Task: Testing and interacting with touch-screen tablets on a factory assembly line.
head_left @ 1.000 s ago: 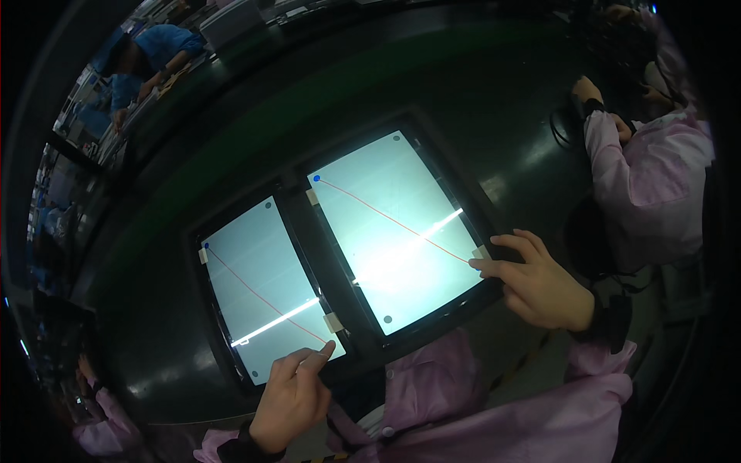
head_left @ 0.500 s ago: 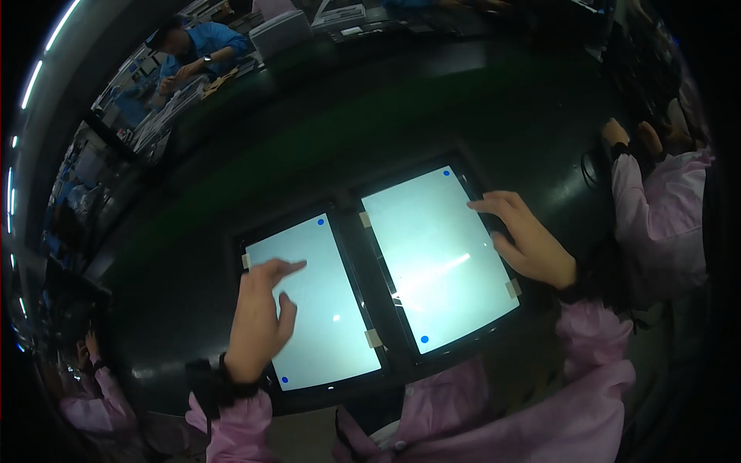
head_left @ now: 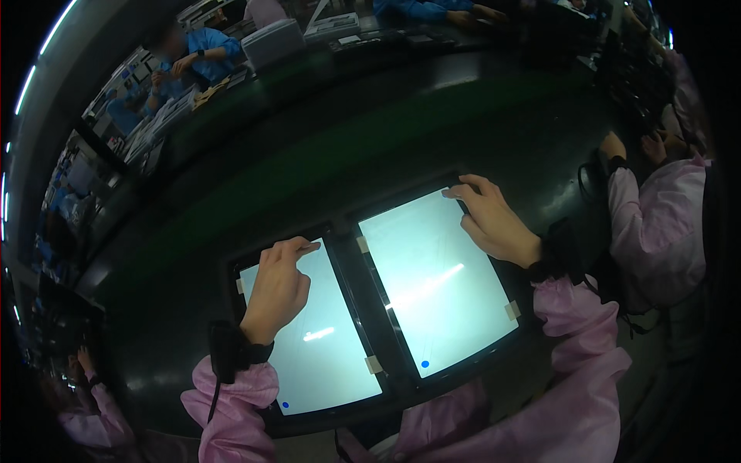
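Two flat black-framed tablets or display panels lie side by side with white, glowing screens: a left panel [head_left: 332, 347] and a right panel [head_left: 424, 270]. My left hand [head_left: 276, 289] is over the left panel, its forefinger stretched to the screen's upper right corner. On the right panel's upper right corner rests a fingertip of my right hand [head_left: 498, 224]. Both hands are empty, with fingers loosely bent and apart. A blue dot [head_left: 285, 405] shows at the left screen's lower left, and another blue dot [head_left: 425, 364] on the right screen. The upper right corners are hidden by my fingers.
Beige tape tabs [head_left: 374, 364] sit on the panel edges. The panels lie on a dark worktop [head_left: 177, 278] with a green strip [head_left: 309, 147]. A person in pink sleeves [head_left: 656, 208] works at the right, near a thin dark cable [head_left: 588, 181]. Across the worktop sits a person in blue [head_left: 208, 54].
Both hands have moved up their panels to the upper right corners. The blue dots that showed there are now covered. My view has shifted slightly, so the panels sit lower.
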{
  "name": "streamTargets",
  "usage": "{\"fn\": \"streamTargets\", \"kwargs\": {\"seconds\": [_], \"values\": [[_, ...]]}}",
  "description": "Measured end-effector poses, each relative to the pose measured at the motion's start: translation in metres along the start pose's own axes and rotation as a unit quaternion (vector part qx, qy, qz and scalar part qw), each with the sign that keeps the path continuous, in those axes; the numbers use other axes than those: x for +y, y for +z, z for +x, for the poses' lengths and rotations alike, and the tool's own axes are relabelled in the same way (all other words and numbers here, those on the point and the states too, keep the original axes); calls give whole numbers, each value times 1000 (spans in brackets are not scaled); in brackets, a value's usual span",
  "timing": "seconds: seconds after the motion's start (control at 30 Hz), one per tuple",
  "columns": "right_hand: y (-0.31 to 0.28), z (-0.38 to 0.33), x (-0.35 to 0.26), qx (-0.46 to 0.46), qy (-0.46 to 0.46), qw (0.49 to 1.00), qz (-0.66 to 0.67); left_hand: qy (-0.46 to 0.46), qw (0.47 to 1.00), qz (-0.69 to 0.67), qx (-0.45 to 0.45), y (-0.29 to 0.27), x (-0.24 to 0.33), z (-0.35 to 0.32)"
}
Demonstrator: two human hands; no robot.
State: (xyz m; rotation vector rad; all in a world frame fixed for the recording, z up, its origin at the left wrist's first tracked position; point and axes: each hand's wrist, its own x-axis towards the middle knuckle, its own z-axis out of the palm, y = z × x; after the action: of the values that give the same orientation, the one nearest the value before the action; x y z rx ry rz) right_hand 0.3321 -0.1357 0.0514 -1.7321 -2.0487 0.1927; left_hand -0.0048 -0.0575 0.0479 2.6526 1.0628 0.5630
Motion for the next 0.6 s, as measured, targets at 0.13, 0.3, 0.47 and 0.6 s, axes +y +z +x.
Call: {"fn": "streamTargets", "kwargs": {"seconds": [0.13, 0.3, 0.47, 0.6], "values": [[0, -2, -4, -2, 21, 1000, 5, -3, 1000, -6, -13, 0, 2, 1], [1, -8, -11, -24, 23, 999, 16, -1, 1000, 21, -19, -2, 3, -5], [-1, -28, -23, -45, -8, 999, 11, -8, 999, 24, -26, -8, 6, -17], [-7, -47, -45, -60, -22, 998, 22, 9, 999, 24, -27, -11, 12, -38]]}}
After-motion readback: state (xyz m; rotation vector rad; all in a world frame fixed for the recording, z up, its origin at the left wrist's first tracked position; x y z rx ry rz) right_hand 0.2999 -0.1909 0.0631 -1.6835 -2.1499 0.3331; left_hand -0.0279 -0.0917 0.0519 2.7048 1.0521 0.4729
